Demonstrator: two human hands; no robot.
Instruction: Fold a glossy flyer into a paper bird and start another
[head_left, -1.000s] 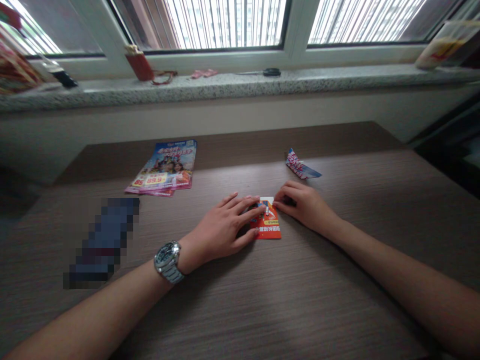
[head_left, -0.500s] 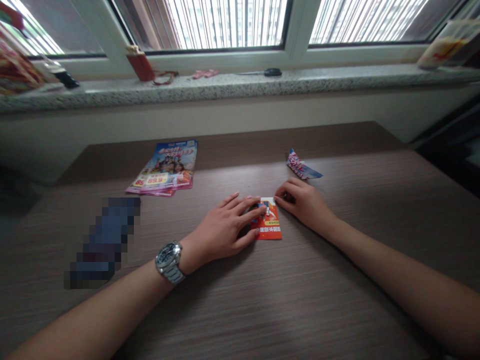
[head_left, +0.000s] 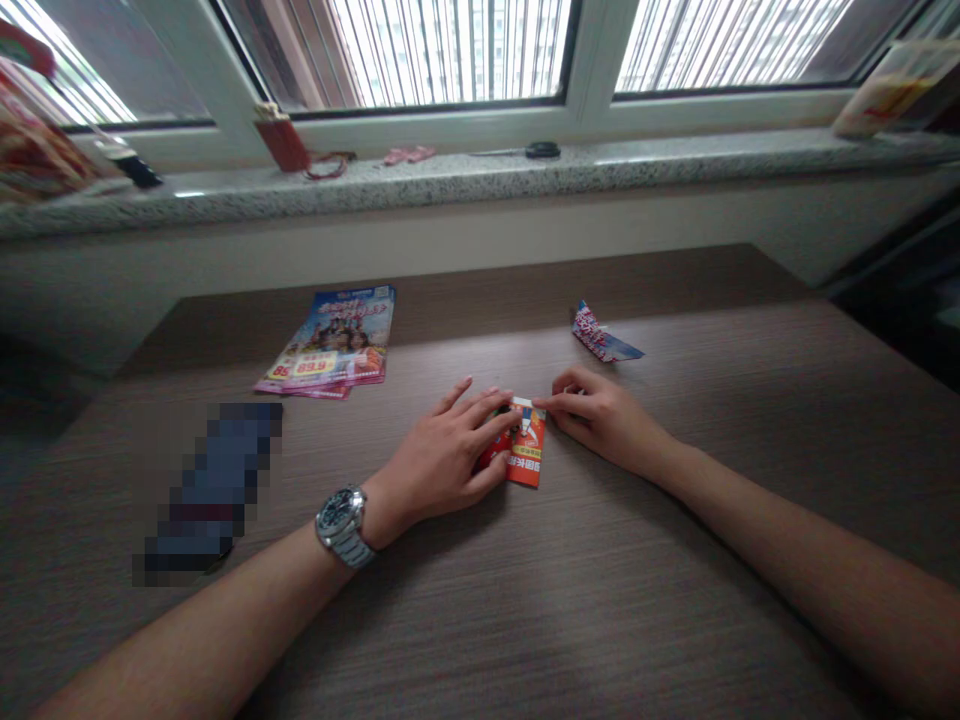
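Note:
A small red and orange printed paper (head_left: 527, 462) lies on the brown table, its left part hidden under fingers. My left hand (head_left: 450, 450), with a metal watch on the wrist, rests flat on it with the fingers apart. At the paper's upper right corner, the thumb and index finger of my right hand (head_left: 600, 410) are pinched on its edge. Beyond that hand sits a folded blue and pink paper piece (head_left: 600, 335).
A stack of printed flyers (head_left: 337, 340) lies at the back left of the table (head_left: 480, 620). Nearer is a pixelated dark object (head_left: 217, 490). The stone windowsill (head_left: 450, 185) bears a red case (head_left: 282, 140), pink items (head_left: 409, 155) and a black-handled tool (head_left: 543, 150).
The paper's visible part looks narrower, and its right edge now lies further left. My right hand's fingertips have moved left with that edge. My left hand has shifted slightly left.

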